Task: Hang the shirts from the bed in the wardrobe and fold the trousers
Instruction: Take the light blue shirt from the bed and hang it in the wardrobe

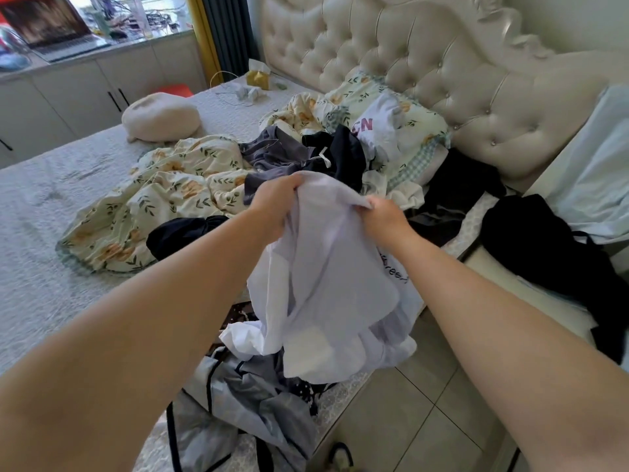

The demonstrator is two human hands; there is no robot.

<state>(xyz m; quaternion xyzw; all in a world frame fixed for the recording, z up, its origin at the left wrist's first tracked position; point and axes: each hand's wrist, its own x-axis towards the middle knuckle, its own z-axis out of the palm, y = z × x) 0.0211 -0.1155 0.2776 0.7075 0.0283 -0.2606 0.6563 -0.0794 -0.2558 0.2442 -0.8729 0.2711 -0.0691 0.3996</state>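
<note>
Nearest the camera, a grey storage bag lies crumpled at the bed's edge. Just above it hangs the white shirt, lifted off the bed. The left hand is clenched on a bunch of its top edge, and the right hand pinches the cloth close beside it. Holding it high likely lets the fabric drop open so a collar or shoulder can be found for hanging. Beyond the hands, a heap of dark clothes waits on the flowered quilt, with another white top near the padded headboard. No wardrobe or hanger is in view.
</note>
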